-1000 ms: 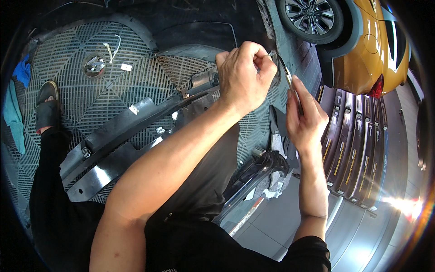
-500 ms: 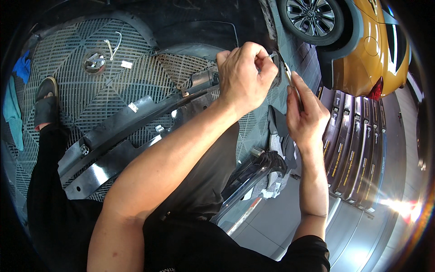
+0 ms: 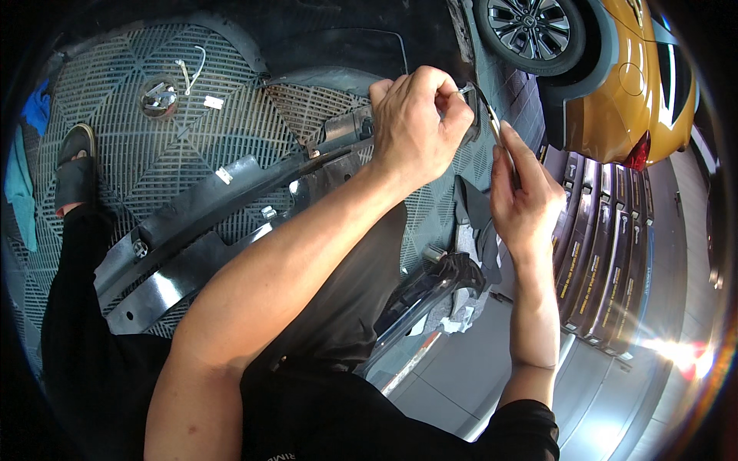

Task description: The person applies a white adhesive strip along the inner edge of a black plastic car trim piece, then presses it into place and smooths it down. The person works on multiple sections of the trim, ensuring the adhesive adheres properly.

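Note:
My left hand is closed in a pinch, its fingertips around a small pale piece that is mostly hidden. Facing it, my right hand grips a slim tool with a pale shaft and a dark, thin, slightly curved tip. That tip points up toward the left fingertips; whether it touches the small piece I cannot tell. Below my left hand a long black plastic trim strip with a few white clips lies on the grated floor, next to a glossy dark bracket-like panel.
A round clear tub of small parts sits on the floor grating, near a white strip and a small white block. At right are an orange car and a stack of long boxes. Grey scraps lie beside my leg.
My right hand has shifted slightly right, and the tool's dark tip shows more clearly. The small piece shows a little more at my left fingertips. My left hand holds its pinch.

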A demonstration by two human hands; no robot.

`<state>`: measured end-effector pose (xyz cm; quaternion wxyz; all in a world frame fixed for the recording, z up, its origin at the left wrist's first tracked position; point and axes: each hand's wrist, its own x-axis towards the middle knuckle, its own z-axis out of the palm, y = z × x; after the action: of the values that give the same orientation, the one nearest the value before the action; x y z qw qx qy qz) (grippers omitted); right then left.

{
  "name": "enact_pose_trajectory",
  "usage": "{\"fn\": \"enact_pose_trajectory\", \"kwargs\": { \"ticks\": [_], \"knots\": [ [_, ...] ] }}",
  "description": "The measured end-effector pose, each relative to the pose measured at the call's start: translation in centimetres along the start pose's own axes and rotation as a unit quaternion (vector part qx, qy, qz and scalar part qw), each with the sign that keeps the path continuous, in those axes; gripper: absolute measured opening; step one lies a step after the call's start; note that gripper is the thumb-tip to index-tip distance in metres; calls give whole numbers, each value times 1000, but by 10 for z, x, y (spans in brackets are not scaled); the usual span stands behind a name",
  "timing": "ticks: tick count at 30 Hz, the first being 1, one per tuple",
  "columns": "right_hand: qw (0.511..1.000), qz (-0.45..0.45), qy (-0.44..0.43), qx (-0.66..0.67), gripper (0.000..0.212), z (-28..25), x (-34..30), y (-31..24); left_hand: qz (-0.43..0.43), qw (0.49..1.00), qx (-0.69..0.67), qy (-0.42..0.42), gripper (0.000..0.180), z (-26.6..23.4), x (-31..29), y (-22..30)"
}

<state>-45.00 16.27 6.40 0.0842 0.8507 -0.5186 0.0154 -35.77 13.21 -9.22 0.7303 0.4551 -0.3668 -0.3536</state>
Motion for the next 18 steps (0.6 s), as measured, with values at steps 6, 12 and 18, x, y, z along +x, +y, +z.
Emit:
{"fn": "enact_pose_trajectory", "kwargs": {
  "ticks": [6,12,18],
  "knots": [
    [1000,-13,-4,4,30,-5,6,-1,4,1000,1,-4,16,-2,0,1],
    [1000,3,-25,7,29,-8,4,-2,7,999,37,-14,11,-7,-2,4],
    [1000,0,-16,-3,30,-6,7,-5,33,999,28,1,15,-4,-1,1]
  ]
}}
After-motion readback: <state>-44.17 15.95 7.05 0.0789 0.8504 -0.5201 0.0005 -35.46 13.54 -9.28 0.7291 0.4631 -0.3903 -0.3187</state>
